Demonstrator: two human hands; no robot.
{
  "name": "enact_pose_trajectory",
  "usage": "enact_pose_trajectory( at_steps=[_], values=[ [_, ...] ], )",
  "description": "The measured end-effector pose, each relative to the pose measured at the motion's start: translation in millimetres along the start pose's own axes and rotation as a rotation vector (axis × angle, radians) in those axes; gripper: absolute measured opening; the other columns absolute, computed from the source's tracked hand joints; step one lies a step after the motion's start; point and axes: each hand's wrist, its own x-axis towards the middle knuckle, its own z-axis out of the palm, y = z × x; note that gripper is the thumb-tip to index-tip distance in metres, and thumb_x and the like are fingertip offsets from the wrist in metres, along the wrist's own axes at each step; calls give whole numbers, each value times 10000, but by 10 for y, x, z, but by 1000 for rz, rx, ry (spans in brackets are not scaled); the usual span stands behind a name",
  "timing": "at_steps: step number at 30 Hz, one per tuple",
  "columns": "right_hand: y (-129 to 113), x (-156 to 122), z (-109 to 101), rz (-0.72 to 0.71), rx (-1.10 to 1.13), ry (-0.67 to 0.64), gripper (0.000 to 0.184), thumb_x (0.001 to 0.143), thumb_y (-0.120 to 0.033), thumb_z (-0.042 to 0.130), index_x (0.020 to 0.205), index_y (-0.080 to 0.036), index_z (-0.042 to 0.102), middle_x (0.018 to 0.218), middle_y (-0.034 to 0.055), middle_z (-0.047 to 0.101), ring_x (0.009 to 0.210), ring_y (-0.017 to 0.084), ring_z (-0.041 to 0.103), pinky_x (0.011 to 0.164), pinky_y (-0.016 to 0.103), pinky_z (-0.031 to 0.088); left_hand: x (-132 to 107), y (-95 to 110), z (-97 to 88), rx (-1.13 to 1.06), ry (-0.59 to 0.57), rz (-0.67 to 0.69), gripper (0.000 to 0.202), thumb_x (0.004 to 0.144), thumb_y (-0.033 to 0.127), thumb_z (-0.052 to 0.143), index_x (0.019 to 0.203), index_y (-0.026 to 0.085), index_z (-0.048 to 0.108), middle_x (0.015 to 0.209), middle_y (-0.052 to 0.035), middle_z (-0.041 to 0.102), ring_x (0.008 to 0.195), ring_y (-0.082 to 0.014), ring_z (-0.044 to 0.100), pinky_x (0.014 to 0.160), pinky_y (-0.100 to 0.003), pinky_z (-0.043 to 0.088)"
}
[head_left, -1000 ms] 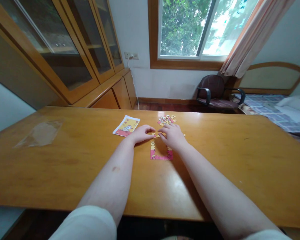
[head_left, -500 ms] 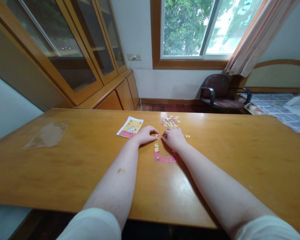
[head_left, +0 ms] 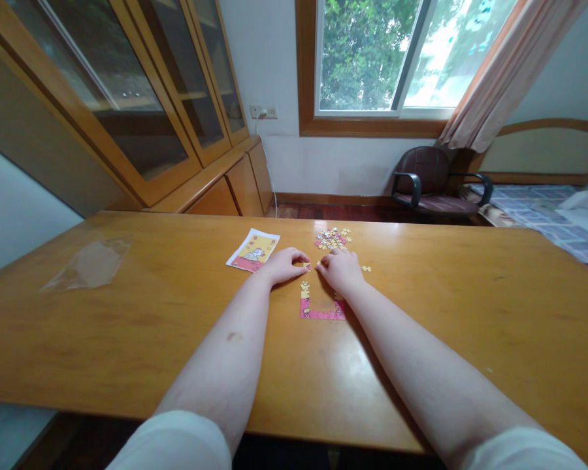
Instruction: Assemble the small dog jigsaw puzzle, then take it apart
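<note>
Both my hands rest on the wooden table point(head_left: 127, 313) just beyond a partly joined jigsaw frame point(head_left: 322, 311), pink along its bottom edge with yellow pieces up its left side. My left hand point(head_left: 285, 264) has its fingers curled, with thumb and forefinger pinched on a small puzzle piece point(head_left: 308, 266). My right hand point(head_left: 342, 269) faces it, fingertips pressed together at the same spot. A heap of loose puzzle pieces point(head_left: 332, 239) lies just behind my right hand.
A yellow picture card point(head_left: 253, 250) lies left of my left hand. One stray piece point(head_left: 366, 268) sits right of my right hand. A clear plastic bag point(head_left: 91, 263) lies at the table's far left. Cabinets, a dark chair point(head_left: 428, 183) and a bed stand beyond.
My hands have drawn closer, fingertips now meeting over the small piece above the frame. The view shifted slightly; nothing else on the table moved.
</note>
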Motion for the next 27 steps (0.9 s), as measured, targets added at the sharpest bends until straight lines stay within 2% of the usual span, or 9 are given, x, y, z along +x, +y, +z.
enact_pose_trajectory(
  at_steps=[7, 12, 27],
  values=[
    [-24, 41, 2, 26, 18, -76, 244, 907, -308, 549, 947, -214, 770, 1029, 102, 697, 1005, 244, 574, 858, 353, 376, 27, -36, 32, 2, 20, -25, 314, 757, 399, 652, 988, 204, 740, 1038, -64, 709, 958, -216, 652, 891, -307, 508],
    [-38, 75, 47, 49, 26, -119, 213, 886, -342, 600, 955, -213, 754, 1081, 102, 685, 1061, 264, 555, 887, 365, 372, 34, -51, 31, 13, 18, -23, 313, 758, 396, 654, 990, 205, 740, 1028, -61, 713, 950, -212, 656, 890, -302, 507],
    [-26, 56, 152, -10, 75, -20, 190, 903, -348, 597, 939, -221, 734, 1053, 85, 683, 1051, 255, 533, 881, 369, 359, 15, 6, 25, 0, 14, -32, 352, 732, 451, 679, 972, 202, 747, 1015, -66, 729, 931, -216, 660, 849, -301, 517]
  ],
)
